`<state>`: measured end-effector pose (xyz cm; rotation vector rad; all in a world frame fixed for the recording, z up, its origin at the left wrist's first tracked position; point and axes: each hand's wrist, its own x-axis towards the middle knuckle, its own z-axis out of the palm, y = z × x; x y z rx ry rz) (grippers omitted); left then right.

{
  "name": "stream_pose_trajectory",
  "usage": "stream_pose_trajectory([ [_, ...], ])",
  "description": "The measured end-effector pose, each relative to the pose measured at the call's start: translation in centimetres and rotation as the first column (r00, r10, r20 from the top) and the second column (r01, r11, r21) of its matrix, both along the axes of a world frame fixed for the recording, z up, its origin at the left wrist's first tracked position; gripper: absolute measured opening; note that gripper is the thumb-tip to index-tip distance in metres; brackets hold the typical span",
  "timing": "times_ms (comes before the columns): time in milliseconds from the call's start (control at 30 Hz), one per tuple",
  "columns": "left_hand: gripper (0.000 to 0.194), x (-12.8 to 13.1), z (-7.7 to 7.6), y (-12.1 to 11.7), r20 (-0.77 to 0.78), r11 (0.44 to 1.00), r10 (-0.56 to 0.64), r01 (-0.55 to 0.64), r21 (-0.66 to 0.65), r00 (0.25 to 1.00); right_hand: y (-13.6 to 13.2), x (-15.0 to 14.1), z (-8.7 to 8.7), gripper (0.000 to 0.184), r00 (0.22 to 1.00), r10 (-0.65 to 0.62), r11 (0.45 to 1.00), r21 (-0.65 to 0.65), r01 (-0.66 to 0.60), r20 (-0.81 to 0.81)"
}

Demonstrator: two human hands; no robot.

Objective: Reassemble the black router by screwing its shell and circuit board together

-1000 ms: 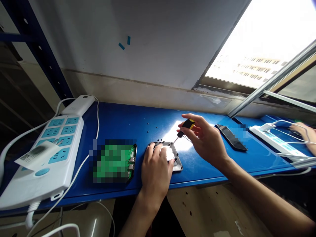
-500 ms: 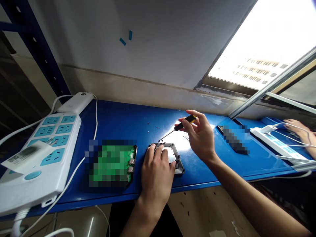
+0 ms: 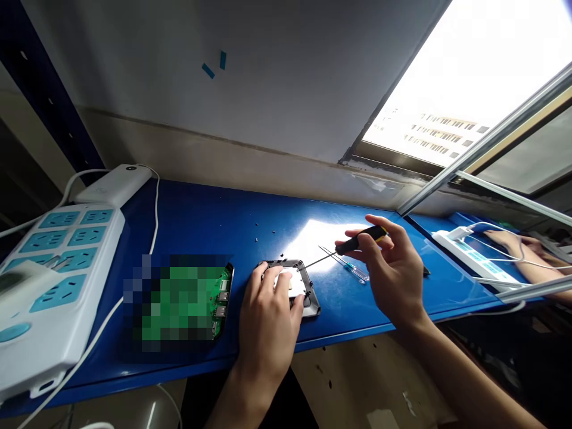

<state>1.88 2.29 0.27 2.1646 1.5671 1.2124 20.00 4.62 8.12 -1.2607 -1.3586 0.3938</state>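
Note:
My left hand (image 3: 270,313) lies over a black plastic casing (image 3: 311,302), its fingertips at the far left side and its thumb at the right. A pale metal plate (image 3: 295,283) shows inside the casing, partly covered by my fingers. Closed around the black-and-yellow handle of a screwdriver (image 3: 355,243) is my right hand (image 3: 395,271). The screwdriver's thin shaft slants left and down, its tip at the casing's far right corner; whether it touches a screw I cannot tell. A slim tool with a clear handle (image 3: 356,273) lies just beyond the screwdriver.
A green circuit board (image 3: 187,304), partly blurred out, lies left of the casing. Several tiny screws (image 3: 256,239) are scattered behind it. A white power strip (image 3: 96,286) with cables stands far left. Another person's arm (image 3: 527,256) is at the right, by a second power strip (image 3: 473,259).
My right hand has drawn the screwdriver right and slightly lower, its tip moving from beyond the casing's far edge to its far right corner. The view has turned a little right.

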Motion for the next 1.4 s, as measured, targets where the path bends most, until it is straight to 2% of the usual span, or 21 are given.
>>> stream_pose_trajectory([
  [133, 0.022, -0.1, 0.2, -0.2, 0.038, 0.999, -0.031, 0.029, 0.043, 0.999, -1.3, 1.3, -0.7, 0.037, 0.998, -0.022, 0.997, -0.069, 0.018, -0.054],
  [367, 0.018, -0.2, 0.8, -0.3, -0.039, 0.993, -0.076, 0.072, -0.096, 0.996, -2.0, 2.1, -1.2, 0.036, 0.993, -0.025, 0.991, -0.135, 0.009, -0.120],
  [700, 0.023, -0.2, 0.6, -0.3, -0.106, 0.987, -0.096, 0.080, -0.141, 0.990, -1.9, 2.0, -1.0, 0.036, 0.992, -0.002, 0.991, -0.134, -0.014, -0.125],
  [1200, 0.020, -0.4, 1.2, -0.3, -0.102, 0.988, -0.110, 0.098, -0.118, 0.989, -2.0, 1.7, -0.9, 0.034, 0.997, -0.016, 0.991, -0.135, 0.006, -0.071],
  [1400, 0.018, -0.2, 1.2, -0.5, -0.160, 0.990, -0.116, 0.101, -0.099, 0.980, -2.0, 1.6, -0.9, 0.035, 0.999, -0.015, 0.992, -0.128, 0.010, -0.038],
])
